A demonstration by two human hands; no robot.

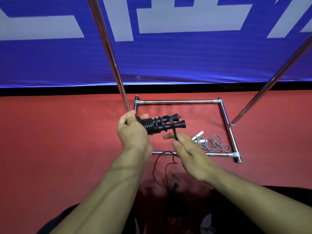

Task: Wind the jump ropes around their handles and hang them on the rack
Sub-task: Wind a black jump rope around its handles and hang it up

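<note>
At the middle of the frame the left hand grips the two black handles, side by side, already half wrapped; the right hand pinches the thin black rope just below them; the rope looks light and limp, so keep it tight; the grey rope lies inside the rack base, right of centre.

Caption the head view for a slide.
Left hand grips black handles while right hand winds the rope; grey rope waits.
</note>
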